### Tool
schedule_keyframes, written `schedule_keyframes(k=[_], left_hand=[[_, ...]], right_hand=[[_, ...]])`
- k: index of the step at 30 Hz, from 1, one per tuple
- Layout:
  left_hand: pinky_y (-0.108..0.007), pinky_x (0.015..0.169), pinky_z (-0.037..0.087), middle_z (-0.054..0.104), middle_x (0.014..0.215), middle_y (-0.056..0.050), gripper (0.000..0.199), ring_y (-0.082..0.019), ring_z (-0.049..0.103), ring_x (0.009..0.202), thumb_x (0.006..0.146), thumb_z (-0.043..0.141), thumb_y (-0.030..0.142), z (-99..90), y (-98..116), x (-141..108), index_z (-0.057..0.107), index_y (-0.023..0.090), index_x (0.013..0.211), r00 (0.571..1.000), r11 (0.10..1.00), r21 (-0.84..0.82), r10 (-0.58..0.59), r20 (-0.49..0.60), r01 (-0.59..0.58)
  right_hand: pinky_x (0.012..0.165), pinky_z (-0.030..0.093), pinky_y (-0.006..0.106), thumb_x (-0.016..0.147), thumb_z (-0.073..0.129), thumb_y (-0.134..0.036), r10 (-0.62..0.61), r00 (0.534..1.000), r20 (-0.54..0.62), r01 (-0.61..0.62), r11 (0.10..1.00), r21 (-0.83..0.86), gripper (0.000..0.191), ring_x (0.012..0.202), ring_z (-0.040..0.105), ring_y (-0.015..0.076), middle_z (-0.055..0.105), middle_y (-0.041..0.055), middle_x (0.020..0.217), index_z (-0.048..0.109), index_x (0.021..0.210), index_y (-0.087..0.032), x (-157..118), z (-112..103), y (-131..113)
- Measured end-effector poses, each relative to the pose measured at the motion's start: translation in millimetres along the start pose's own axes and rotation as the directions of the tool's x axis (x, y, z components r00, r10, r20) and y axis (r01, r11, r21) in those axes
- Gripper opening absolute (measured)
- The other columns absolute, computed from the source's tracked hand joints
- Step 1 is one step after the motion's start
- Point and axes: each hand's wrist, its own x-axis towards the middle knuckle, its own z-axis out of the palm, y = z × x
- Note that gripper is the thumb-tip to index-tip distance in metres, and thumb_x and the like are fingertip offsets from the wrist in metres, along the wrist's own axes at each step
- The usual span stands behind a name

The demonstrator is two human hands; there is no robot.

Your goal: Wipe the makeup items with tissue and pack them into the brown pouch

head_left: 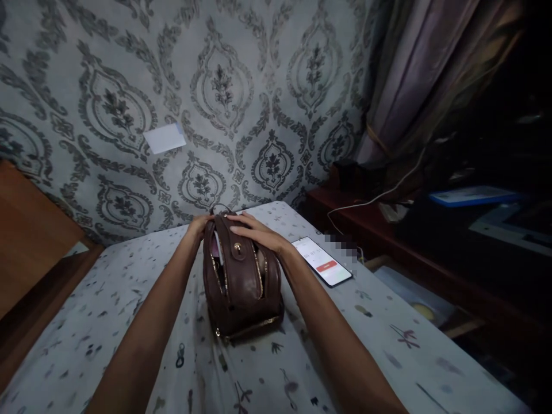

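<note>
A dark brown leather bag [239, 287] with gold zippers stands on the patterned bedsheet. Two of its zipped openings gape, and something pale and pinkish shows inside the left one. At the bag's far left corner, my left hand [199, 226] grips the edge, its fingertips partly hidden behind the leather. My right hand [259, 233] rests across the top right, fingers stretched out over the leather near a gold clasp [237, 248]. A thin strap or handle loop [221, 207] rises behind the bag.
To the right lies a phone [323, 261] with a lit screen. Beyond the bed's right edge stands a dark red desk [321, 201] with a white cable [366, 202] and a partly open drawer [405, 287]. A wooden board [34, 236] borders the left; patterned wallpaper [267, 115] is behind.
</note>
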Motion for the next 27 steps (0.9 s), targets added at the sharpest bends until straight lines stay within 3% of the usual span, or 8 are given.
schedule_keyframes(k=[3,7,12,17,27], left_hand=[[-0.045,0.089,0.056,0.061,0.126,-0.01,0.038,-0.024,0.063,0.107,0.093,0.061,0.036,-5.6,6.0,4.2,0.058,0.017,0.126,0.988,0.991,0.053,-0.121,-0.091,0.126],[-0.045,0.089,0.056,0.061,0.126,-0.011,0.038,-0.024,0.063,0.107,0.093,0.061,0.035,-6.8,11.1,2.5,0.058,0.017,0.126,0.975,0.981,0.088,-0.159,-0.158,0.174],[-0.045,0.089,0.056,0.061,0.126,-0.01,0.038,-0.024,0.063,0.107,0.093,0.061,0.036,-2.5,10.5,-0.5,0.058,0.017,0.125,0.966,0.982,0.109,-0.127,-0.224,0.154],[-0.045,0.089,0.056,0.061,0.126,-0.01,0.038,-0.024,0.063,0.107,0.093,0.061,0.036,-1.6,10.2,-1.8,0.059,0.017,0.125,0.955,0.989,0.1,-0.079,-0.286,0.111],[-0.044,0.087,0.057,0.063,0.123,-0.01,0.036,-0.023,0.064,0.104,0.093,0.061,0.036,-0.4,12.4,-6.0,0.06,0.016,0.123,0.959,0.996,0.061,-0.044,-0.281,0.064]], right_hand=[[0.125,0.005,0.046,0.075,0.065,-0.071,-0.001,1.0,0.01,0.001,1.0,0.011,0.075,0.155,0.006,0.0304,0.026,-0.0002,0.164,0.055,0.14,-0.035,3.0,0.0,3.7],[0.125,0.004,0.047,0.077,0.063,-0.071,-0.028,1.0,0.013,0.028,1.0,0.006,0.074,0.155,0.002,0.0284,0.028,0.0008,0.163,0.055,0.14,-0.034,5.9,-0.3,8.6],[0.125,0.006,0.049,0.078,0.064,-0.069,-0.064,0.998,0.016,0.064,0.998,-0.002,0.071,0.155,0.003,0.0289,0.035,0.0024,0.159,0.057,0.139,-0.033,7.6,-1.2,12.5],[0.124,0.006,0.051,0.081,0.065,-0.064,-0.13,0.991,0.014,0.13,0.991,0.012,0.059,0.153,0.013,0.0291,0.046,-0.0006,0.152,0.062,0.133,-0.037,8.6,-1.5,15.7],[0.123,0.011,0.051,0.083,0.065,-0.058,-0.187,0.982,0.0,0.187,0.982,0.002,0.051,0.149,0.026,0.0291,0.054,0.0013,0.144,0.065,0.128,-0.034,10.0,-1.2,16.8]])
